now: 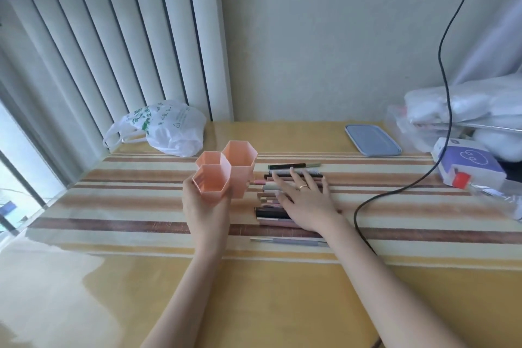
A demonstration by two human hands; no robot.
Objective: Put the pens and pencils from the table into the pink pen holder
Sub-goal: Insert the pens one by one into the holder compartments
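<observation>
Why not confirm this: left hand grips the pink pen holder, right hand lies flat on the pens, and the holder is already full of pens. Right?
Not quite. The head view shows the pink pen holder with empty compartments; the pens are on the table. The left hand grips it, the right hand lies flat on the pens.

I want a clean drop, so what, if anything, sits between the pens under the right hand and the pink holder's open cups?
Nothing visible. The pens and pencils lie right of the pink pen holder, bare tablecloth between. Left hand grips its front cup from below; right hand lies flat on the pens.

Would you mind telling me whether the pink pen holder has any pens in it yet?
Empty as far as visible: nothing sticks out of the pink pen holder, and the pens and pencils lie on the table.
</observation>
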